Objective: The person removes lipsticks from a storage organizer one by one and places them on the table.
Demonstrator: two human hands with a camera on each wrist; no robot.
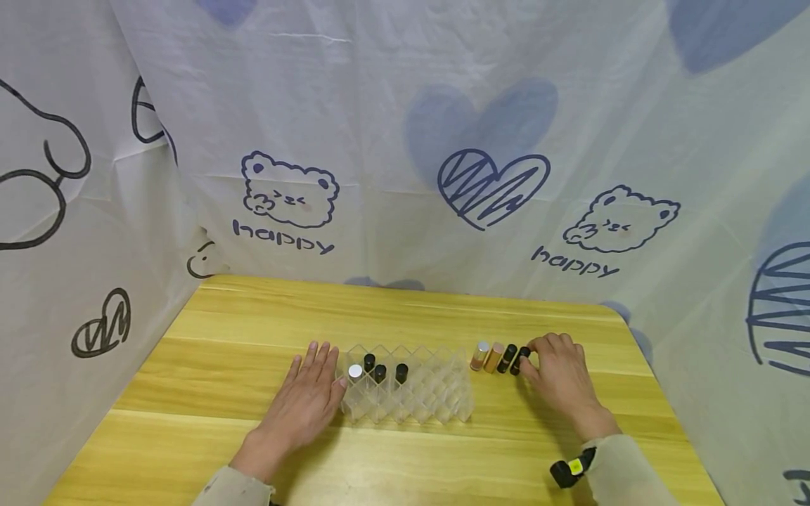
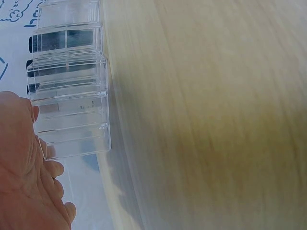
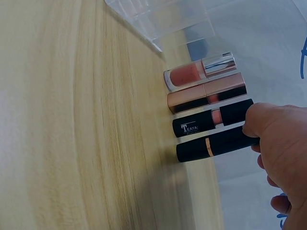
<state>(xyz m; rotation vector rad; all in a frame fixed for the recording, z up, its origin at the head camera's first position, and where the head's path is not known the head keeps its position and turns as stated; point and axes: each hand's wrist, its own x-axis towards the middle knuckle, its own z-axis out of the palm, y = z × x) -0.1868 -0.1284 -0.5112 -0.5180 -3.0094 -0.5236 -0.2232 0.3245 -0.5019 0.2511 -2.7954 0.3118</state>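
Three tubes stand between the gold-banded lipstick and clear organizer.

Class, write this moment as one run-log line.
left hand: beside clear organizer; right hand: grip on gold-banded black lipstick; inside organizer: four capped tubes; alongside lipstick: three tubes

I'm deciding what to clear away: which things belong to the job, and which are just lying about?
Seemingly in the job:
clear compartmented holder
four capped tubes inside it
three tubes lined up beside it
gold-banded black tube
left hand
right hand, pinching that black tube

Seemingly just surroundings:
wooden table
printed cloth
black wrist device
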